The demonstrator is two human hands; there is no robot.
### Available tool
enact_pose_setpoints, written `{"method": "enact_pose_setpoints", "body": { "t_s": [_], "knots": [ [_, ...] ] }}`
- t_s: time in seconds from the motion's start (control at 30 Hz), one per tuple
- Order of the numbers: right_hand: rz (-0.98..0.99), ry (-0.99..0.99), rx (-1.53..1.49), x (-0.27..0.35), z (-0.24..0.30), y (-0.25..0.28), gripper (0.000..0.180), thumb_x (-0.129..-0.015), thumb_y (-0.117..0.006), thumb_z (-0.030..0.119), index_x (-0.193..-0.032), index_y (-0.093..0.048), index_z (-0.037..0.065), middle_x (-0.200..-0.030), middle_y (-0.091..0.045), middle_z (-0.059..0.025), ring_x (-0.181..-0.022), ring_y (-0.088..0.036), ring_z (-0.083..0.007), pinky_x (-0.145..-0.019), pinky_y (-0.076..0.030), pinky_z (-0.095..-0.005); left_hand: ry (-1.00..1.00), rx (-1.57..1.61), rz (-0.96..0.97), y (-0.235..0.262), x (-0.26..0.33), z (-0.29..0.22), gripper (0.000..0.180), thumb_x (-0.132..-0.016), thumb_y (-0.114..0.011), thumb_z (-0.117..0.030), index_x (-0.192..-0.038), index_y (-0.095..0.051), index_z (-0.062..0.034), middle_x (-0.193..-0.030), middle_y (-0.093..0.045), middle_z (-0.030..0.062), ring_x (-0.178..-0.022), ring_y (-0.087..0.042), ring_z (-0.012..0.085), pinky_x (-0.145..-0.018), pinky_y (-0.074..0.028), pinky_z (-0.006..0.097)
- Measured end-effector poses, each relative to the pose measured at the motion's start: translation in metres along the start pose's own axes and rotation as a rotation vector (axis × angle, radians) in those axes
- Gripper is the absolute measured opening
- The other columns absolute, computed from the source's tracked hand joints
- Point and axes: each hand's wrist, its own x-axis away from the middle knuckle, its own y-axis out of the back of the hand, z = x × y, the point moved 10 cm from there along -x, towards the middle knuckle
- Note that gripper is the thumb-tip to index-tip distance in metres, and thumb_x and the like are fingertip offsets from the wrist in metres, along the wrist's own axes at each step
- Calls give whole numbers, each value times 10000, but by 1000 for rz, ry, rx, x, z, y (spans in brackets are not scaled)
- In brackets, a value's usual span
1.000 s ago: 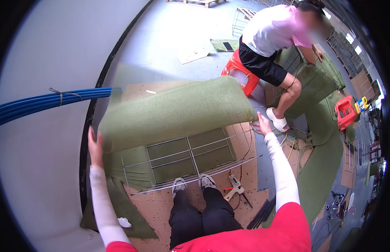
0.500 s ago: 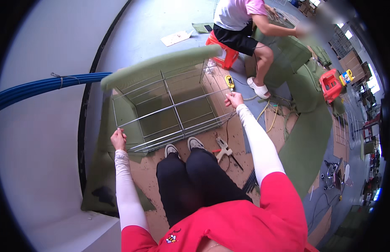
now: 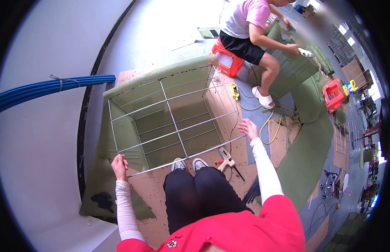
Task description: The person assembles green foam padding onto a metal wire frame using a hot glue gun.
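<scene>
A box-shaped metal wire frame (image 3: 176,131) stands in front of my feet, with green fabric (image 3: 161,75) along its far side and more green inside. My left hand (image 3: 119,165) is closed around the wire at the near left corner. At the near right corner, my right hand (image 3: 248,128) has its fingers stretched out beside the wire; whether they touch it I cannot tell. Close to the frame's near edge, a glue gun (image 3: 226,161) with a pale body lies on the cardboard (image 3: 151,195).
A co-worker (image 3: 247,40) sits on a red stool (image 3: 228,63), holding a white tool (image 3: 305,52) over green-covered work. Blue tubes (image 3: 83,80) jut in from the left. Yellow cable (image 3: 266,131), dark rods (image 3: 252,191) and a green fabric strip (image 3: 308,147) lie to the right.
The frame's grid top has tipped toward me, its near edge now closer. Both hands have come nearer, and the right hand's fingers have opened from their pinch on the wire. The co-worker's arms have shifted.
</scene>
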Motion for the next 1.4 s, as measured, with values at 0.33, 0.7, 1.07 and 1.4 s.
{"method": "enact_pose_setpoints", "body": {
  "t_s": [0.33,0.7,1.07,1.4],
  "knots": [
    [14,-685,1088,89,-367,121,731,-717,-559,651,-996,-649,-18,-960,-642,-218,-961,-606,-326,-876,-439,-362,85,-26,-69,-8,8,-6,307,-957,-457,-287,-950,-587,-10,-593,-556,16,-457,-487,46,-410,-362,160],
    [-421,-578,876,96,-320,63,513,-678,-737,454,-754,-581,-28,-761,-633,-197,-687,-627,-311,-637,-482,-410,80,-223,-177,5,20,-24,282,-946,-484,-285,-953,-591,-25,-616,-560,15,-481,-493,54,-456,-385,175],
    [-607,-313,-196,174,-252,208,188,-772,-604,66,-930,-502,59,-739,-572,-85,-518,-558,-179,-436,-489,-301,234,-46,-26,-9,-1,0,365,-937,-461,-394,-1088,-551,-75,-891,-610,9,-735,-576,75,-585,-455,209],
    [177,456,-254,120,188,32,679,-789,-697,309,-1305,-325,72,-976,-486,-39,-821,-502,-151,-807,-495,-354,101,-83,-60,23,-205,-71,697,-807,-489,-655,-1194,-534,-77,-1146,-564,54,-1108,-495,193,-927,-349,442]
  ]
}}
